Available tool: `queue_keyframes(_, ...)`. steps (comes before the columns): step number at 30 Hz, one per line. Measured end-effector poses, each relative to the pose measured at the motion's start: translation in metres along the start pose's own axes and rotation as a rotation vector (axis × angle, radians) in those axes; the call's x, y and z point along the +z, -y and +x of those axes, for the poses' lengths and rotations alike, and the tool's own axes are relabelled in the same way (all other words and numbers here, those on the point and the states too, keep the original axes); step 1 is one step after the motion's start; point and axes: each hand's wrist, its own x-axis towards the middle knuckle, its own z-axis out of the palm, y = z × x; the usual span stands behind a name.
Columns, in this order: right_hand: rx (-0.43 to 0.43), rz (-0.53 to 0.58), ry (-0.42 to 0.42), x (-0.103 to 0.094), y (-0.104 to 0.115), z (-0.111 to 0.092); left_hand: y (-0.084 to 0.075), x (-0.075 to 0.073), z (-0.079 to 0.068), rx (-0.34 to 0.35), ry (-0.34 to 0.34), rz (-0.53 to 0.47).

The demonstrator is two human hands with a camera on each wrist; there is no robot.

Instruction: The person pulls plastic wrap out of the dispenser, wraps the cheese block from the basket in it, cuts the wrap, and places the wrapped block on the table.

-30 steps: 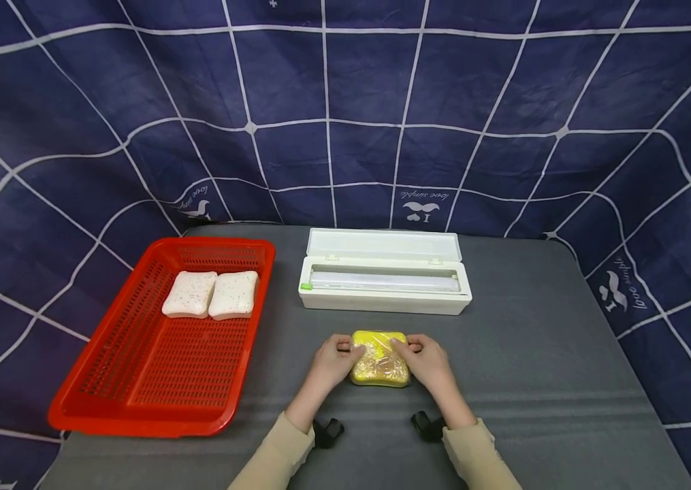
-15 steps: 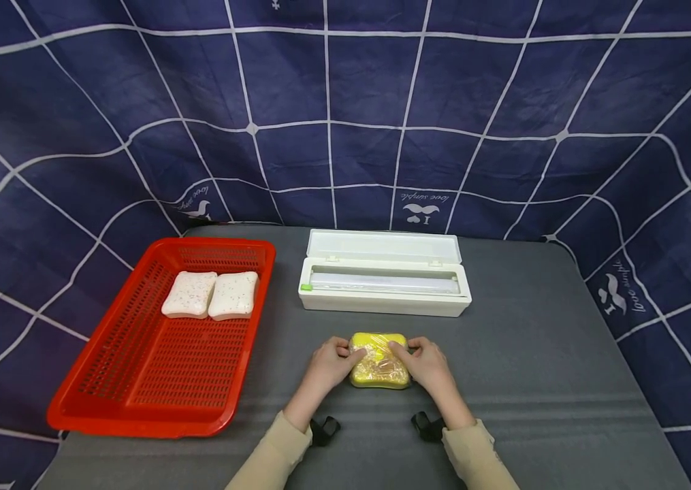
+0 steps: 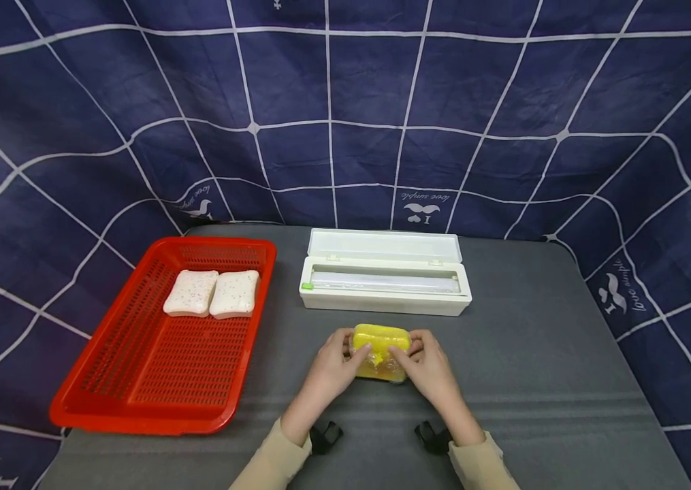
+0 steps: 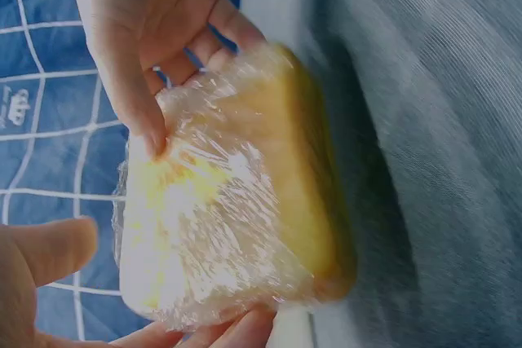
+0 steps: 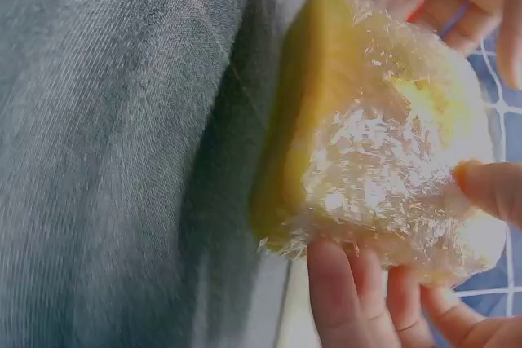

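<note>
Both hands hold a yellow bread slice (image 3: 382,333) wrapped in crinkled cling film, tilted up with its far edge raised. My left hand (image 3: 335,361) is at its left side; in the left wrist view that hand's fingers (image 4: 245,330) go under the edge and its thumb stands a little off the film. At the right side is my right hand (image 3: 427,361); in the right wrist view its thumb presses the film and its fingers (image 5: 334,291) support the edge from below. The slice's underside is hidden in the head view.
Beyond the hands stands a white cling film dispenser (image 3: 384,301), lid up, roll inside. To the left is a red perforated basket (image 3: 182,367) with two white speckled bread slices (image 3: 235,294). A grey cloth (image 3: 541,340) covers the table; a dark blue checked curtain (image 3: 370,88) hangs around it.
The wrapped bread slice has been lifted and tilted, its far edge now higher and its near part turned down. Both hands have risen with it. The basket and dispenser have stayed put.
</note>
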Motion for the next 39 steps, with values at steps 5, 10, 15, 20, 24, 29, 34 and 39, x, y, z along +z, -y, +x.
queue_keyframes(5, -0.124, -0.06, -0.089, -0.003, 0.002, -0.009, -0.008, -0.002, -0.007, 0.024, -0.043, -0.078)
queue_keyframes(10, -0.172, -0.047, -0.099, -0.003, -0.003, -0.016, -0.005, 0.002, -0.009, 0.023, -0.123, -0.156)
queue_keyframes(15, -0.187, -0.04, -0.052, 0.001, -0.011, -0.024, 0.004, 0.01, -0.014, 0.027, -0.148, -0.209)
queue_keyframes(20, -0.125, -0.02, 0.017, 0.002, -0.017, -0.032, 0.014, 0.016, -0.023, 0.026, -0.106, -0.194)
queue_keyframes(24, -0.138, -0.051, 0.025, 0.004, -0.022, -0.037, 0.019, 0.019, -0.029, 0.043, -0.069, -0.184)
queue_keyframes(29, -0.203, -0.138, 0.016, 0.008, -0.028, -0.041, 0.022, 0.023, -0.034, 0.041, -0.022, -0.187)
queue_keyframes(34, -0.21, -0.208, 0.004, 0.013, -0.031, -0.045, 0.027, 0.027, -0.037, 0.063, -0.014, -0.183)
queue_keyframes(39, -0.188, -0.258, 0.064, 0.013, -0.03, -0.046, 0.032, 0.027, -0.037, 0.08, -0.046, -0.182)
